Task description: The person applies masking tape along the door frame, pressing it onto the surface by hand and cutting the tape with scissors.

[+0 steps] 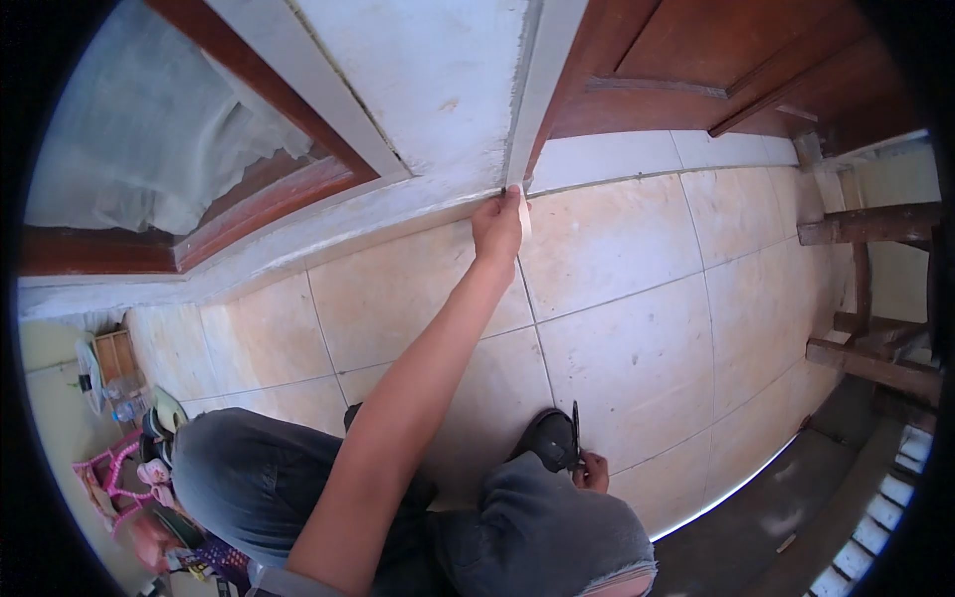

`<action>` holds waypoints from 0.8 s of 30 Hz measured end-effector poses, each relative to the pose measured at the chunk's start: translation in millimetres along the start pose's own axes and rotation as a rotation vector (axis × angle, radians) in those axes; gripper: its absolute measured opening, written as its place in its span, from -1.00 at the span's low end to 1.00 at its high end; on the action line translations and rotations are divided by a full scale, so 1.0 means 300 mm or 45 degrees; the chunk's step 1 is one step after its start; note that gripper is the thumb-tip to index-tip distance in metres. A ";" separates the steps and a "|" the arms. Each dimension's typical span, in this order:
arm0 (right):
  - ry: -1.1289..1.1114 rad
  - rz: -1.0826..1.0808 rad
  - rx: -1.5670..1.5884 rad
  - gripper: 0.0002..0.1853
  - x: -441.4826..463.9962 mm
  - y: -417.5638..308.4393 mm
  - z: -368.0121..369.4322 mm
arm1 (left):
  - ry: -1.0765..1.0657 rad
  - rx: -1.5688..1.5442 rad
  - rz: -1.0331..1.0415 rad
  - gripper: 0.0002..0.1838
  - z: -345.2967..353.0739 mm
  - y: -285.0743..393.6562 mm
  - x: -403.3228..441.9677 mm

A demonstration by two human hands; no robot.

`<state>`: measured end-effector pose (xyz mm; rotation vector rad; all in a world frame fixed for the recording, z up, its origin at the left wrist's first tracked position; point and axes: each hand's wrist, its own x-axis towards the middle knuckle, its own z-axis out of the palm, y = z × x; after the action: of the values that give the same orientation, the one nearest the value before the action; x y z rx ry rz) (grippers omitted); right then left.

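Note:
My left hand (pixel 497 229) reaches forward to the foot of the white door frame (pixel 545 85), its fingers closed in a pinch. A short pale strip (pixel 526 214) shows right beside the fingertips, by the floor; it seems to be in the pinch. Low beside my right knee, my right hand (pixel 593 473) is closed around a thin dark tool (pixel 575 423), which points up and away from me. Its exact kind is too small to make out. My bent knees and a dark shoe (pixel 553 438) are close to it.
Beige floor tiles (pixel 627 298) spread ahead. A brown wooden door (pixel 686 70) stands at the upper right, a wood-framed window (pixel 239 224) at the upper left. Wooden furniture legs (pixel 865 229) stand at the right. Pink items and clutter (pixel 124 473) lie at the lower left.

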<state>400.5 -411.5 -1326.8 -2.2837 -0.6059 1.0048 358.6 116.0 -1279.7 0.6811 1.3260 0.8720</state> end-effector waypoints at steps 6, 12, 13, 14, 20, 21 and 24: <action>-0.553 0.073 0.375 -0.51 0.034 0.106 -0.090 | -0.122 -0.038 -0.139 -0.57 0.002 0.034 -0.018; -0.561 0.548 0.852 -0.35 0.015 0.099 -0.073 | -0.121 -0.103 -0.125 -0.53 0.009 0.035 -0.004; -0.536 0.554 0.854 -0.40 0.004 0.046 -0.071 | -0.123 -0.106 -0.124 -0.54 0.009 0.032 0.000; -0.510 0.563 0.856 -0.45 0.001 0.013 -0.075 | -0.124 -0.109 -0.126 -0.54 0.007 0.033 -0.005; -0.504 0.327 0.450 -0.59 0.188 -0.104 -0.184 | -0.139 -0.048 -0.104 -0.56 0.000 0.045 -0.054; -0.554 0.133 0.368 -0.65 0.283 -0.161 -0.233 | -0.142 -0.040 -0.108 -0.56 -0.002 0.040 -0.053; -0.594 -0.133 0.006 -0.58 0.593 -0.544 -0.366 | -0.165 -0.048 -0.140 -0.56 -0.001 0.029 -0.044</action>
<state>566.0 -219.0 -1250.1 -1.9925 -0.8973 1.4956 356.6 109.4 -1265.5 0.6191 1.2166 0.7501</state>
